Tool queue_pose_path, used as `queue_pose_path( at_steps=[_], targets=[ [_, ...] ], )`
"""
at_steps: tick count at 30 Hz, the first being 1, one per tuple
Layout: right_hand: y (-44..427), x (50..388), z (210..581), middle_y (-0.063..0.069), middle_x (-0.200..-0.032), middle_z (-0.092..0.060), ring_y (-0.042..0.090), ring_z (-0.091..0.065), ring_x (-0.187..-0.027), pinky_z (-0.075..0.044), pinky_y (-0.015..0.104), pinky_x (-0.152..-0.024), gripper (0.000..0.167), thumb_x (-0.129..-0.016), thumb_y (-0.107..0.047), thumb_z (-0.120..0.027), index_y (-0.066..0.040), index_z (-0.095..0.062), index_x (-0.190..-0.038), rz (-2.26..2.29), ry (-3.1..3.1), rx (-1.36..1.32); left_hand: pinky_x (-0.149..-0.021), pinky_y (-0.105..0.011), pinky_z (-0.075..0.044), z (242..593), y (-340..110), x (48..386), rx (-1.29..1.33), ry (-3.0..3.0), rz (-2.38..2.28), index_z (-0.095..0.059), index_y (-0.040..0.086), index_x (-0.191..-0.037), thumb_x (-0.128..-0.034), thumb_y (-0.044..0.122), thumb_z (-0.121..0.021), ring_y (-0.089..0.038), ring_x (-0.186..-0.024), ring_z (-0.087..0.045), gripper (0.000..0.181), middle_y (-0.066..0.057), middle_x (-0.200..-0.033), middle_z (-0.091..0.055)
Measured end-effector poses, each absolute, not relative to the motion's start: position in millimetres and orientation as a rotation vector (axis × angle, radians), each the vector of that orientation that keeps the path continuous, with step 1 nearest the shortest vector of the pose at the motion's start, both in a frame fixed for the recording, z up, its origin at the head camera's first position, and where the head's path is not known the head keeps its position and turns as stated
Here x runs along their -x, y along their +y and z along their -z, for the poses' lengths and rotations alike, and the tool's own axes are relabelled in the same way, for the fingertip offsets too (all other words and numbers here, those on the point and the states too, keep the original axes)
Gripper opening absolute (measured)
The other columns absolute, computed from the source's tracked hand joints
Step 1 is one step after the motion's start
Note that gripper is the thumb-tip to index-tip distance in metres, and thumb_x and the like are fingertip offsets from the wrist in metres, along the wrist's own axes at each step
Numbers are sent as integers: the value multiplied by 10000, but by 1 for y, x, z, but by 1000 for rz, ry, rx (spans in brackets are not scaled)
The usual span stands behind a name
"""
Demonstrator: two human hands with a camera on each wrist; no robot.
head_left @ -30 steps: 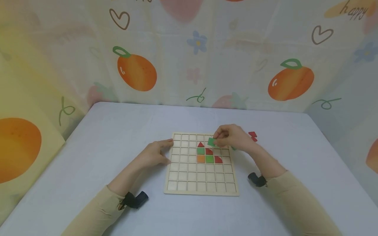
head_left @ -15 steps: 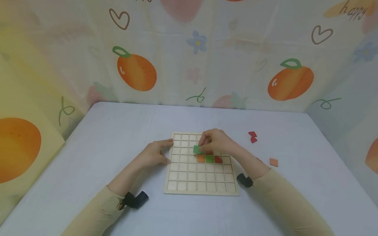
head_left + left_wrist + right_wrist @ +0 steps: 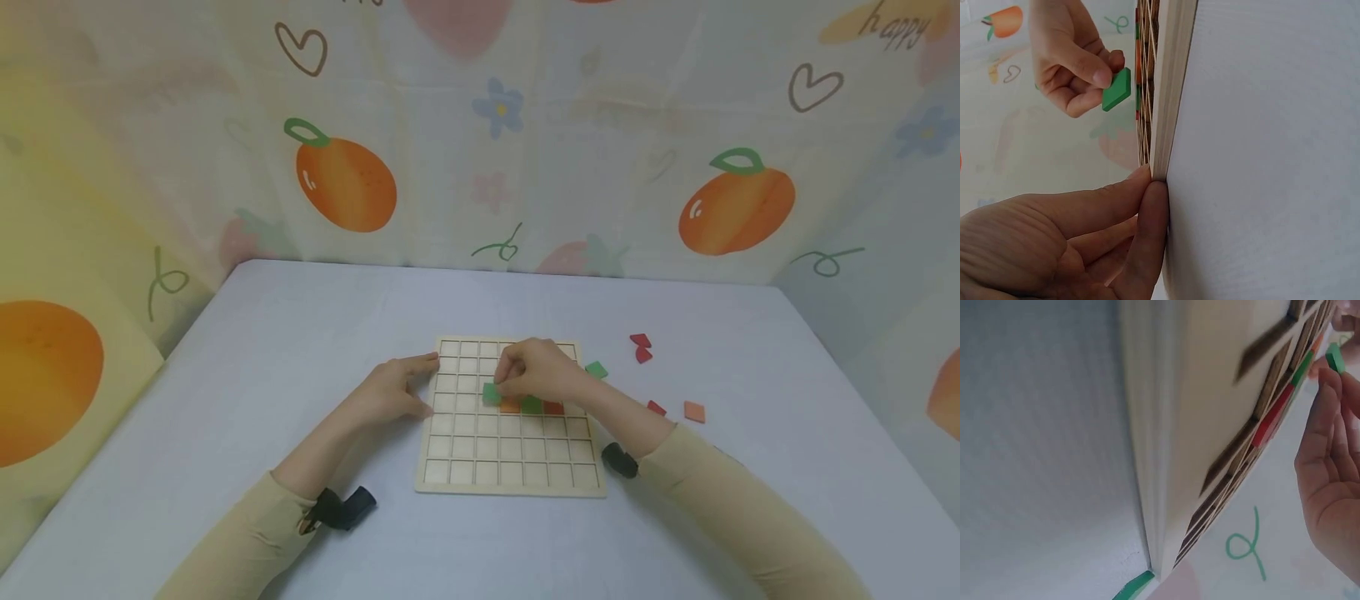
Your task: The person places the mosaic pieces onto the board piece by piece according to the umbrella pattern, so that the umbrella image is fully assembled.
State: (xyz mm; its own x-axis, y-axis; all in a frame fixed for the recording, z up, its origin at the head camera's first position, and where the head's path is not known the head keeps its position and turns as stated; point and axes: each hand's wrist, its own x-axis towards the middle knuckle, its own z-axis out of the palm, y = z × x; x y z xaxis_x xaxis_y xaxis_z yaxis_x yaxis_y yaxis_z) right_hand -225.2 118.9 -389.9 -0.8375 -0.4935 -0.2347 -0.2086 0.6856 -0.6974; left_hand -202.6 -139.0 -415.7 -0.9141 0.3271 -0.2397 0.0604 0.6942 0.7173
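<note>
A wooden grid board [image 3: 512, 450] lies flat on the table. My right hand [image 3: 543, 372] pinches a green square tile [image 3: 491, 394] between thumb and fingers, over the board's middle. In the left wrist view that green tile [image 3: 1117, 89] is tilted and apart from the grid. Just right of it, an orange tile [image 3: 510, 406], a green tile [image 3: 531, 406] and a red piece [image 3: 553, 408] sit in one row. The hand hides the cells behind them. My left hand [image 3: 386, 392] touches the board's left edge with thumb and fingertips spread along it.
Right of the board lie a green tile [image 3: 596, 369] by its edge, two red pieces [image 3: 641, 341] farther back, another red piece [image 3: 656, 407] and an orange tile [image 3: 694, 412]. A fruit-patterned cloth [image 3: 420, 242] hangs behind the white table [image 3: 337, 308].
My right hand has carried the green tile leftward and toward me across the board. The loose pieces at the right have come into sight. The left hand stays where it was.
</note>
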Motion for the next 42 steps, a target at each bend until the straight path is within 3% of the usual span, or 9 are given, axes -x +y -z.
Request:
queue_pose_path(
  at_steps=[15, 42],
  targets=[
    [113, 225, 399, -70, -734, -703, 83, -612, -690, -465, 304, -823, 66, -829, -191, -770, -196, -704, -829, 882, 2551, 676, -650, -268, -456, 416, -140, 202, -330, 2544, -1089, -451, 46, -1472, -759, 46, -776, -116, -562, -516, 784, -92, -1611, -352],
    [112, 224, 392, -52, -715, -703, 78, -591, -675, -480, 261, -729, 58, -852, -178, -742, -161, -732, -798, 791, 2573, 742, -611, -249, -468, 415, -138, 202, -296, 2539, -1082, -445, 58, -1478, -763, 36, -773, -117, -565, -526, 788, -67, -1618, -345]
  ],
)
